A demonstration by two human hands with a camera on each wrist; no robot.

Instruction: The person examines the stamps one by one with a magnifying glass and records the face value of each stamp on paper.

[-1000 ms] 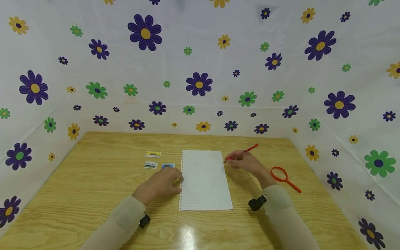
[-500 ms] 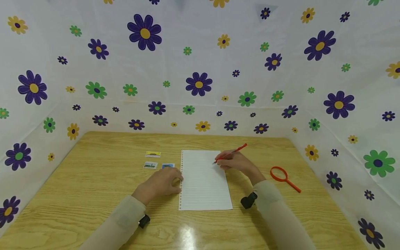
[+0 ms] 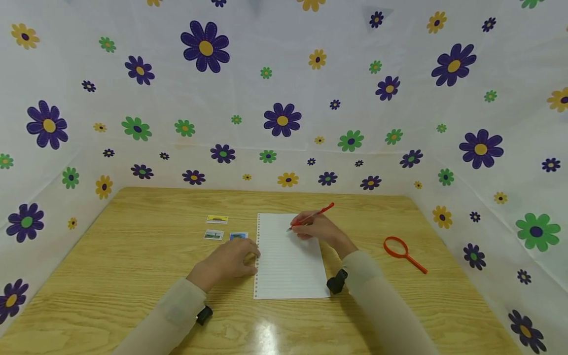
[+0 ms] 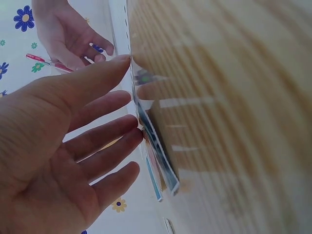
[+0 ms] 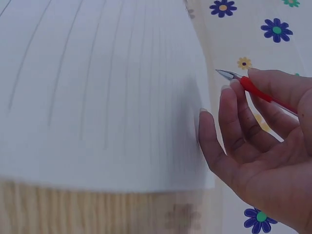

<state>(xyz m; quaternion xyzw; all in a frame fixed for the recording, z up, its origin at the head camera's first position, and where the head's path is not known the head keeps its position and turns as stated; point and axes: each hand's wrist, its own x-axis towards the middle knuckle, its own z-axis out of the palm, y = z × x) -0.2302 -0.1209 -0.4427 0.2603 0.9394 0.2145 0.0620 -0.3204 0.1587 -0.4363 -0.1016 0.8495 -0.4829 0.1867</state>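
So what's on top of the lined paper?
The right hand is over the upper part of the lined paper, holding a red pen; the left hand is at its punched edge. The exposed area shows ruled lines; whatever lies behind the right hand is covered.

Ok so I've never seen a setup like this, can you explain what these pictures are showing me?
No machine here, just a person's left hand and right hand. The wide picture comes from a camera worn on the head, and the two close ones from small black cameras at the wrists. On the wooden table lie a sheet of lined paper, three small picture cards and a red magnifying glass. The right hand holds a red pen over the paper; the left hand rests at the paper's left edge.
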